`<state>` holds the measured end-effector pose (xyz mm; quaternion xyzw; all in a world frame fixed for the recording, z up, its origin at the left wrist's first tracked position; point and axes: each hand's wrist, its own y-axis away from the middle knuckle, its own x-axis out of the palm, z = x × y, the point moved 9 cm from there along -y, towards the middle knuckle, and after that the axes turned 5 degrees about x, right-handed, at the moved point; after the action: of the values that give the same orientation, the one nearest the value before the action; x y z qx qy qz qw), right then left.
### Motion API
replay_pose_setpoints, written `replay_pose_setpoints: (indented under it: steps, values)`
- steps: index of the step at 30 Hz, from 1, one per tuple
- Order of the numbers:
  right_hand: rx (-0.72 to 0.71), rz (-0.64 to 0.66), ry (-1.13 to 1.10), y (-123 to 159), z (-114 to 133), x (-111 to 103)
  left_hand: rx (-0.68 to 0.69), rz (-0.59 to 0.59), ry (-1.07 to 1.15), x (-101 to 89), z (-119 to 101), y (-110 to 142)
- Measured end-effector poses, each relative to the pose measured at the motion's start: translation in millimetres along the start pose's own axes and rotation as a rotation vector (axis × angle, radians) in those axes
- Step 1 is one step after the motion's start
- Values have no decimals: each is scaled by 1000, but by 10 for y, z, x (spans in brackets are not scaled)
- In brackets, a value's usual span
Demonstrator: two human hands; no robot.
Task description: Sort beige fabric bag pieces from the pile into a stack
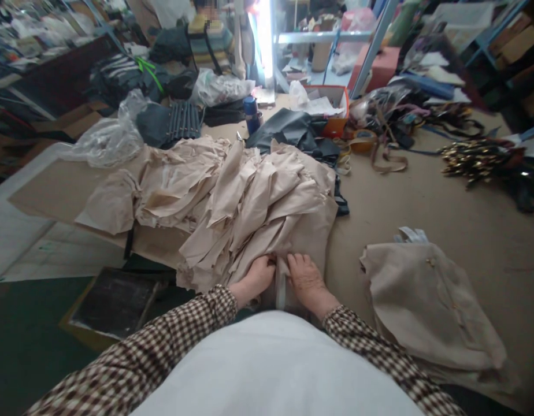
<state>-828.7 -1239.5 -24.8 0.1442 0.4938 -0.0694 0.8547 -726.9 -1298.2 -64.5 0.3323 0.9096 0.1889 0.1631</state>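
A big heap of beige cloth pieces (232,202) lies on the brown worktable (423,196) in front of me. My left hand (256,277) and my right hand (306,280) sit side by side at the heap's near edge. Both have their fingers curled down into the cloth, gripping a fold between them. My sleeves are brown-and-white checked. The fingertips are buried in the fabric.
A second stack of beige pieces (427,306) lies to the right. Farther back are black cloth (288,130), a blue bottle (251,114), an orange box (332,107), straps and metal fittings (475,156). A person in a striped top (208,37) sits at the far end.
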Motion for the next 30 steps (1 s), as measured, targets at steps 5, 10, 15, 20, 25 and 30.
replay_pose_setpoints:
  steps: [5, 10, 15, 20, 25, 30]
  values:
    - [190, -198, -250, 186, -945, -549, -51, -6, 48, 148, -15, -15]
    - [477, -661, -429, 750, -1979, -1148, 4, 48, 176, 301, -243, -64]
    - [378, -618, -353, 735, -1540, -1279, 144, 118, 192, 524, -546, -59]
    - [250, -224, -646, 275, -723, -611, 195, 142, 106, 739, -629, -132]
    - [365, -338, -743, 281, -933, -476, 154, 219, 297, 901, -592, -146]
    - [168, -381, -567, 490, -709, -887, 38, 201, 305, 1034, -473, -133]
